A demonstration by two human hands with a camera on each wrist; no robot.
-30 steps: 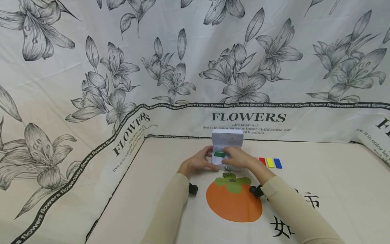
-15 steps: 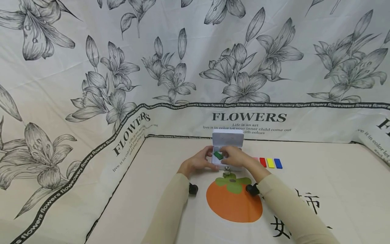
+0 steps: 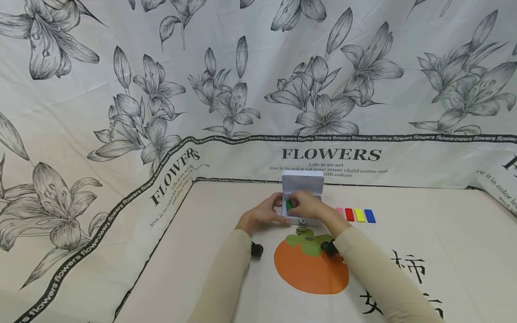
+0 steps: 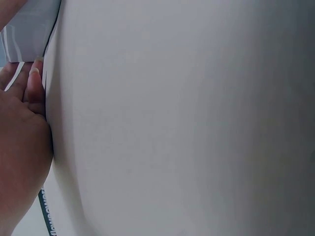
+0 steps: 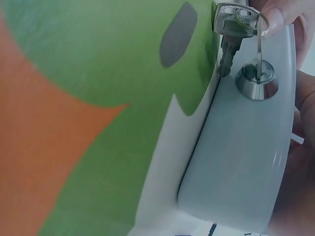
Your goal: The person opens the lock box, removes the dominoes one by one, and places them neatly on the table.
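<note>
A small pale cash box (image 3: 303,183) stands with its lid raised at the far middle of the table. Keys (image 5: 232,20) hang at the lock (image 5: 257,78) on its front wall in the right wrist view. My left hand (image 3: 264,211) grips the box's left side, thumb near the front corner and fingers farther back. Inside the box, my right hand (image 3: 310,205) pinches a green block (image 3: 289,205), which stands turned lengthwise near the left wall. The fingers partly cover the block, and the hand hides much of the box's inside.
Right of the box, pink (image 3: 339,211), red (image 3: 349,215), yellow (image 3: 359,215) and blue blocks (image 3: 369,216) lie in a row. A printed persimmon (image 3: 311,267) marks the tablecloth in front. Behind hangs a flowered cloth (image 3: 234,157).
The green block has turned from lying crosswise to lengthwise in the box. My right hand has shifted slightly left with it; the left hand has stayed on the box.
</note>
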